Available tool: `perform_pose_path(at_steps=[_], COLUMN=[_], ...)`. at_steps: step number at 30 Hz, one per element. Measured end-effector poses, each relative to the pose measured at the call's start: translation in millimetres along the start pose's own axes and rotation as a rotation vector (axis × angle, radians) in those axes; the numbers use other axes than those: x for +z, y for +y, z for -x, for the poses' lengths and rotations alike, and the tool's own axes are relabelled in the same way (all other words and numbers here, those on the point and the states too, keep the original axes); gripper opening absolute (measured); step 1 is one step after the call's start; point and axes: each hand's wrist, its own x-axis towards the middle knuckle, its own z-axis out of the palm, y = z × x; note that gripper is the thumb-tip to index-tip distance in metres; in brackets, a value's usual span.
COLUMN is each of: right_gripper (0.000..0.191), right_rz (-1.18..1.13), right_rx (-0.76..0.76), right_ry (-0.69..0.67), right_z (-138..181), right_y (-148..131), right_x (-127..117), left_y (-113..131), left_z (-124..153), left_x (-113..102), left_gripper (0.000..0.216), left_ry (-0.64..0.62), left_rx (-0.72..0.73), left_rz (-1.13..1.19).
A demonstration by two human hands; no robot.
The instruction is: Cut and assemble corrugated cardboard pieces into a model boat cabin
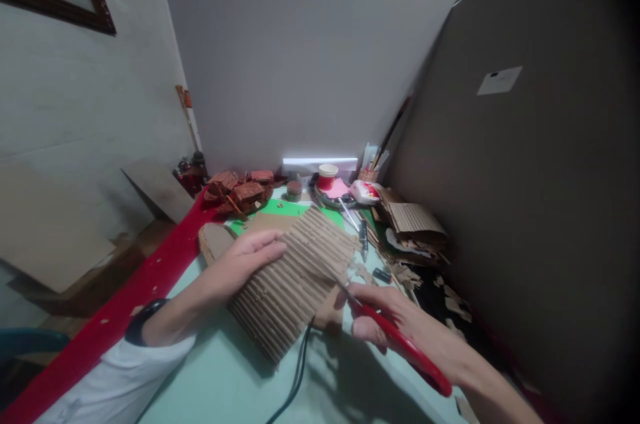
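Observation:
My left hand grips a sheet of corrugated cardboard by its left edge, thumb on top and the other fingers mostly hidden. The sheet is tilted above the table, its ridges bare and its right edge ragged. My right hand is closed around red-handled scissors. Their blades point up and left at the right edge of the cardboard; I cannot tell whether they are parted. A rounded cardboard piece lies behind my left wrist.
Reddish-brown model pieces stand at the back left. A red and white cup, a small jar and a brush holder are along the back. Stacked cardboard and scraps lie right. A dark cable runs across the pale-green table.

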Motion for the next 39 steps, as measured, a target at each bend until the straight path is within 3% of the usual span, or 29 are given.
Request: perform_pose_path(at_steps=[7, 12, 24, 32, 39], right_gripper=[0.042, 0.045, 0.049, 0.053, 0.055], right_rz=[-0.287, -0.363, -0.058, -0.098, -0.034], right_rx=[-0.009, 0.013, -0.077, -0.045, -0.052], right_ry=[-0.144, -0.153, 0.019, 0.004, 0.069], right_z=[4.5, 4.6, 2.6, 2.7, 5.4], right_y=[13.6, 16.7, 13.9, 3.7, -3.9], right_x=[7.6, 15.0, 23.4, 21.4, 18.9], left_y=[5.3, 6.2, 7.1, 3.4, 18.5], left_z=[-4.0, -6.8, 0.8, 2.3, 7.7], left_x=[-7.5, -8.5, -8.5, -4.2, 0.7], left_gripper=[0.036, 0.035, 0.029, 0.03, 0.029], left_ry=[-0.163, -0.162, -0.019, -0.075, -0.077], left_rx=[-0.099, -0.108, -0.059, -0.064, -0.067], left_rz=[0.045, -0.002, -0.244, -0.271, -0.294])
